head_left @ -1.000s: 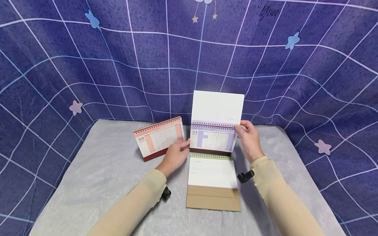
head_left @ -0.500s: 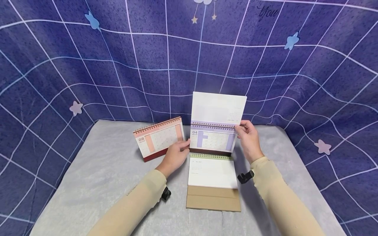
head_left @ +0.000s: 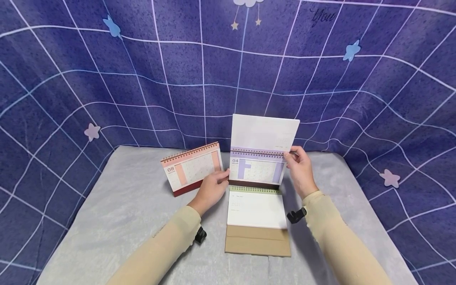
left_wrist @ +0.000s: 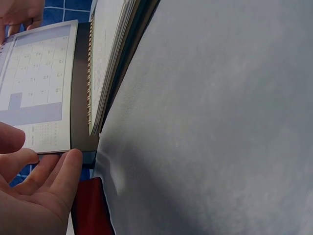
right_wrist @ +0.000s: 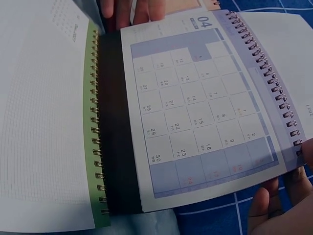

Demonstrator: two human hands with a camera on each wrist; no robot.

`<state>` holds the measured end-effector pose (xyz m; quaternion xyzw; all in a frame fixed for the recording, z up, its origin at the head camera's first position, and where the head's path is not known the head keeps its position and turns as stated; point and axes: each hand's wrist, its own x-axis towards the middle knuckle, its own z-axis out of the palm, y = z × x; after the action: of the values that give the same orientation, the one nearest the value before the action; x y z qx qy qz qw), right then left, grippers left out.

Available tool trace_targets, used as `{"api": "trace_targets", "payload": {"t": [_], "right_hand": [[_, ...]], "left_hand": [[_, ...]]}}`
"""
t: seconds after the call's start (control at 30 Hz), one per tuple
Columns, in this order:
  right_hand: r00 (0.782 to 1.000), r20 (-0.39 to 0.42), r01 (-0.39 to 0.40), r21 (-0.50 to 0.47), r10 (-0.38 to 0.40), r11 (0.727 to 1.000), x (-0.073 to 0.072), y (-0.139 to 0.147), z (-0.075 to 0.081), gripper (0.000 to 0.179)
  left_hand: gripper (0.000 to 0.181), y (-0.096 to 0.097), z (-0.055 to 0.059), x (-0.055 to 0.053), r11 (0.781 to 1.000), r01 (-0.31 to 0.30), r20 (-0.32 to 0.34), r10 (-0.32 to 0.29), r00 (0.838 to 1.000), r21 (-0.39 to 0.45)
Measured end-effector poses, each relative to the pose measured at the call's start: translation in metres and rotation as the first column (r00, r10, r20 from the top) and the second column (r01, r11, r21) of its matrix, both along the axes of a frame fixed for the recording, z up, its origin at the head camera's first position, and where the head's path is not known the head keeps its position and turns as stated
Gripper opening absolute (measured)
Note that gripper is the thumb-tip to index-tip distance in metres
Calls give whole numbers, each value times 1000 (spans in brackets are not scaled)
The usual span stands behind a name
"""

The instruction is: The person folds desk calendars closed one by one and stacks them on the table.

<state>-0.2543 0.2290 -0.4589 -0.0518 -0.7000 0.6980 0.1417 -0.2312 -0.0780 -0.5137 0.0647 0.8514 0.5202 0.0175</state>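
Observation:
A purple desk calendar [head_left: 261, 169] showing 04 stands upright at the back centre, with white pages [head_left: 264, 132] raised above its spiral. My right hand [head_left: 301, 170] pinches its upper right corner at the spiral; in the right wrist view the thumb is in front and fingers go behind. My left hand [head_left: 211, 190] touches the lower left edge with extended fingertips, as the left wrist view also shows. Left of it stands a peach desk calendar [head_left: 194, 168] marked 08, partly behind my left hand. In front lies a green-spiral calendar [head_left: 255, 208] with a brown base [head_left: 257, 240].
A grey cloth covers the table [head_left: 135, 233]. Behind it hangs a blue curtain [head_left: 171, 63] with white grid lines and stars. A black wrist strap [head_left: 296, 214] is on the right wrist and another [head_left: 200, 234] on the left.
The raised white pages of the purple calendar have tipped, their top edge sinking lower and shifting slightly right. Both hands have stayed in place.

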Motion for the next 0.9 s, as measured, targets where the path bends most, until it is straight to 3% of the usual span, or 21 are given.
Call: {"api": "trace_targets", "payload": {"t": [0.23,0.4,0.63,0.77,0.83,0.9], "right_hand": [[1000,22,9,62,-10,998,6,0,-2,5],[1000,-1,0,105,0,995,8,0,-6,18],[999,-39,-8,166,15,986,6,6,-14,19],[990,-132,-33,183,58,982,1,15,-28,25],[972,-213,-69,149,100,986,-10,22,-42,27],[966,-232,-87,144,119,986,-12,24,-45,27]], "left_hand": [[48,2,1,4,1000,-2,21,2,1000,5],[48,1,2,6,1000,-3,8,3,1000,10],[48,1,-3,4,1000,-4,-7,4,1000,12],[48,1,-4,5,1000,0,-22,0,1000,6],[49,1,-4,5,1000,1,-31,-1,1000,5],[49,1,-4,4,1000,-3,-39,4,999,9]]}}
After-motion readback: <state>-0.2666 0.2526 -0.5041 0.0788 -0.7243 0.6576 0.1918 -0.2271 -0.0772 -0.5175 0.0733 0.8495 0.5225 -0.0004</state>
